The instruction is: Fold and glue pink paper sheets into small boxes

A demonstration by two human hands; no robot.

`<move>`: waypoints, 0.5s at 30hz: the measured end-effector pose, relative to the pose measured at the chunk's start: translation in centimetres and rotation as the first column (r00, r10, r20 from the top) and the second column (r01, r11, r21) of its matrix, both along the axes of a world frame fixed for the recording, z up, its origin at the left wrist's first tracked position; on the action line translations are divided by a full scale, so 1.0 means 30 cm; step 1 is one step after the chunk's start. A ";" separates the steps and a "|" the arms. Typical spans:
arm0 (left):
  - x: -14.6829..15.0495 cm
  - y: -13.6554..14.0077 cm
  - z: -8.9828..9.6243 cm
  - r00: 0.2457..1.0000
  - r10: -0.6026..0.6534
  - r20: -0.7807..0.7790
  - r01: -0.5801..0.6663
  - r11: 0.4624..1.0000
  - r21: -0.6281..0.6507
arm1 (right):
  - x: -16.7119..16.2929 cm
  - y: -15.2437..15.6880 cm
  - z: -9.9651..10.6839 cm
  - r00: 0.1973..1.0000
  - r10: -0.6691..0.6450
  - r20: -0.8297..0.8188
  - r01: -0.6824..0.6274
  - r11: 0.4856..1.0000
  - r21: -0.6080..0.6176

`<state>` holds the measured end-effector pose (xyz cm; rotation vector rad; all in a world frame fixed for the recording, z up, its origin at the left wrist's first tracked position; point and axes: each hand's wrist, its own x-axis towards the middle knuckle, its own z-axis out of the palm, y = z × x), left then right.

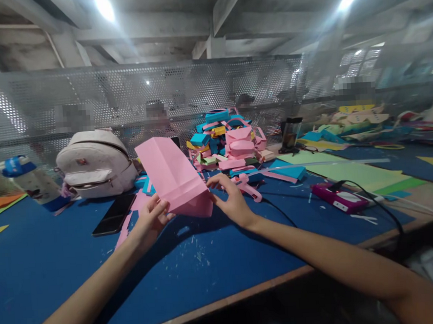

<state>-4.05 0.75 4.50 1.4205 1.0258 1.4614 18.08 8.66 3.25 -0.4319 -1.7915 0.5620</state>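
- Pink creased paper piece (171, 172): held tilted above the blue-covered tabletop (165, 287), between both hands, lower end bent into a flap.
- Left hand (154, 217): fingers closed on the paper's lower left corner, thumb on the upper face, the others beneath.
- Right hand (235, 202): fingers slightly parted at the paper's right edge; whether they pinch it or only touch it cannot be told.
- Black rectangular phone (114, 215): flat, left of the left hand.
- Magenta plastic power block (338, 198): right side, black cable attached.
- Pink plastic glue gun (248, 187): lying just beyond the right hand.
- White zippered backpack (95, 164): upright behind the phone.
- Heap of pink, blue and yellow folded paper pieces (241, 146): beyond the hands.
- Grey perforated metal screen (182, 81): along the far side.
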 end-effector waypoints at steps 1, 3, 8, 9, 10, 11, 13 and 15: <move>-0.001 -0.001 0.001 1.000 -0.001 0.005 0.001 1.000 0.005 | -0.002 0.002 -0.005 1.000 0.017 0.013 -0.017 1.000 -0.025; -0.001 -0.002 -0.001 0.999 0.007 -0.031 -0.006 0.999 0.049 | -0.008 0.006 -0.016 0.997 0.064 0.033 -0.062 0.995 -0.082; 0.001 -0.009 -0.010 0.983 0.082 -0.163 -0.054 0.984 0.170 | -0.028 0.011 -0.043 0.972 0.233 0.022 -0.223 0.949 -0.223; 0.001 -0.011 -0.009 0.980 0.095 -0.174 -0.064 0.982 0.176 | -0.032 0.012 -0.047 0.963 0.270 0.011 -0.260 0.934 -0.246; 0.001 -0.013 -0.008 0.975 0.107 -0.194 -0.071 0.980 0.184 | -0.035 0.012 -0.049 0.952 0.306 -0.005 -0.296 0.916 -0.271; 0.000 -0.014 -0.006 0.968 0.117 -0.221 -0.075 0.979 0.190 | -0.038 0.013 -0.051 0.940 0.341 -0.028 -0.333 0.894 -0.300; -0.003 -0.016 -0.003 0.948 0.130 -0.291 -0.073 0.977 0.200 | -0.043 0.014 -0.053 0.904 0.417 -0.091 -0.419 0.825 -0.379; -0.007 -0.014 -0.001 0.917 0.143 -0.373 -0.062 0.973 0.221 | -0.045 0.014 -0.055 0.854 0.494 -0.163 -0.508 0.725 -0.465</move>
